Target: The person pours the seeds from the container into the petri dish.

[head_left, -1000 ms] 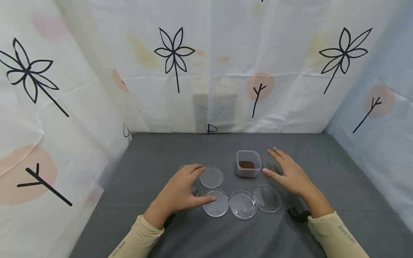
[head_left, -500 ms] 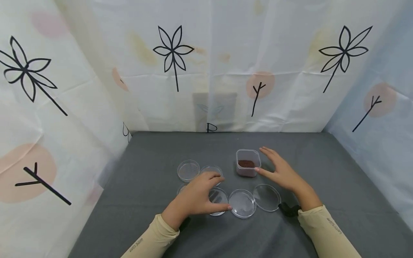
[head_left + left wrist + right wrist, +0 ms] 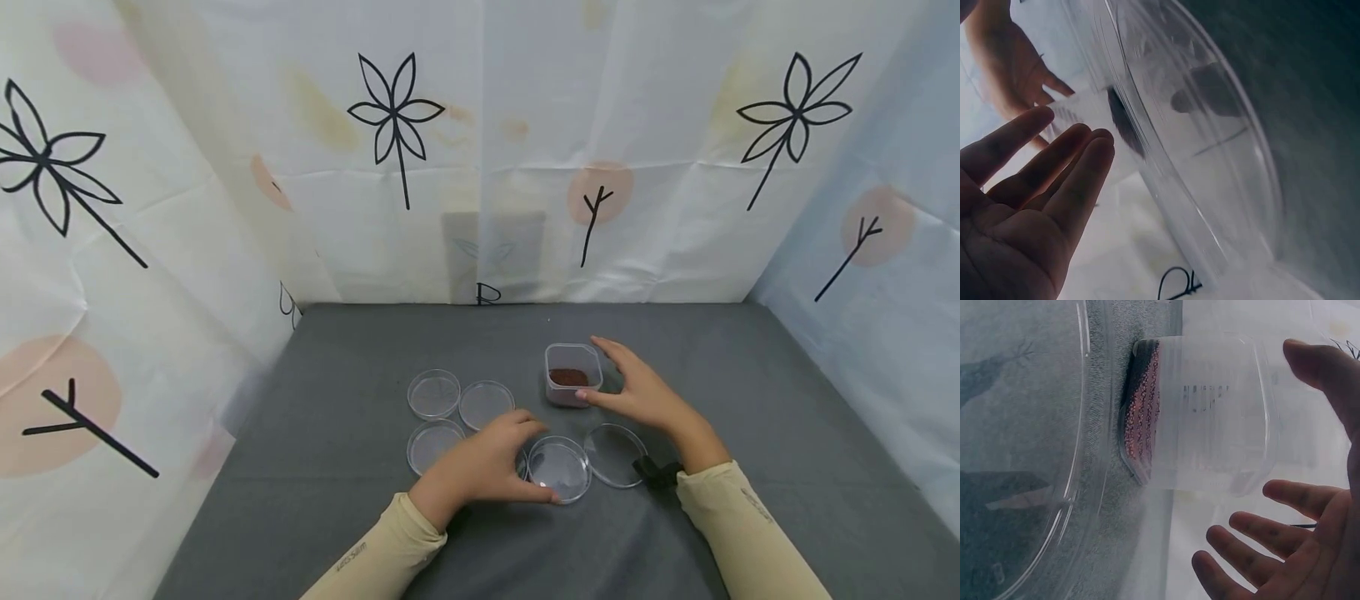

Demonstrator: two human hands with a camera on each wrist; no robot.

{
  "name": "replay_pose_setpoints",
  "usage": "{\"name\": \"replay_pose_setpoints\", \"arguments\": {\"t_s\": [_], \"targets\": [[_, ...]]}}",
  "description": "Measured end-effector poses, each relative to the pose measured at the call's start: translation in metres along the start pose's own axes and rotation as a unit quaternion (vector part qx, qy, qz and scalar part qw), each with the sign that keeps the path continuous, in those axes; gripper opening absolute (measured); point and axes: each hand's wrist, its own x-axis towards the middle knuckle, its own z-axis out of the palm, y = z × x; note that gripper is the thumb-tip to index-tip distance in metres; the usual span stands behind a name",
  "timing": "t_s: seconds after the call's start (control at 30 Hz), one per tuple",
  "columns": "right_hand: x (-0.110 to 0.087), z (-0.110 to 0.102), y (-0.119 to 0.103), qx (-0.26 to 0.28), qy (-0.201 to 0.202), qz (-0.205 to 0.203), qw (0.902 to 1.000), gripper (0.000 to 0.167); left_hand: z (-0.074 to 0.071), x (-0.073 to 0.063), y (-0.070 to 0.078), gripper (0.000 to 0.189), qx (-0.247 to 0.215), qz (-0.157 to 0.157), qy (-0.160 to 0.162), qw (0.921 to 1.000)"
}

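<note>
My left hand [image 3: 487, 462] hovers palm down with fingers and thumb spread, partly hiding one clear petri dish. Its thumb tip overlaps the near rim of another petri dish [image 3: 560, 471]; in the left wrist view the fingers [image 3: 1079, 187] appear apart from the dish wall [image 3: 1210, 156]. Beside the clear square plastic container [image 3: 564, 397], my right hand [image 3: 648, 400] is spread. In the right wrist view, thumb and fingers lie on either side of the container [image 3: 1222, 419], with a gap showing. Reddish-brown grains [image 3: 1143, 415] fill its lower part.
More petri dishes stand on the grey cloth to the left: a back one [image 3: 433, 394], one beside it [image 3: 486, 404] and a nearer one [image 3: 435, 444]. A clear round dish or lid [image 3: 615, 456] lies below my right hand. Patterned white curtains [image 3: 525, 167] enclose the table.
My left hand has moved right across the dishes, uncovering those on the left. My right hand has moved left, up to the container. Dishes and container stay in place.
</note>
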Motion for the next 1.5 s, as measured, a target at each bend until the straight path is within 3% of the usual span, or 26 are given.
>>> {"name": "replay_pose_setpoints", "arguments": {"t_s": [0.33, 0.73, 1.03, 1.27, 1.5], "targets": [[0.011, 0.002, 0.001, -0.004, -0.008, -0.007, 0.9999, 0.095, 0.012, 0.015, 0.004, 0.086, 0.025, 0.006, -0.033, 0.9991], [0.012, 0.003, 0.000, -0.001, -0.005, -0.009, 0.9999, 0.087, 0.016, 0.015, 0.005, 0.093, 0.022, -0.031, -0.037, 0.9986], [0.008, 0.004, 0.003, 0.014, -0.005, -0.003, 0.9999, 0.092, 0.019, 0.015, 0.007, 0.099, 0.063, -0.026, -0.049, 0.9964], [0.009, 0.004, 0.004, 0.012, 0.002, 0.007, 0.9999, 0.092, 0.022, 0.016, 0.007, 0.095, 0.033, -0.049, -0.054, 0.9968], [0.011, 0.005, 0.009, 0.053, 0.005, 0.023, 0.9983, 0.091, 0.022, 0.017, 0.006, 0.094, 0.006, -0.061, -0.055, 0.9966]]}}
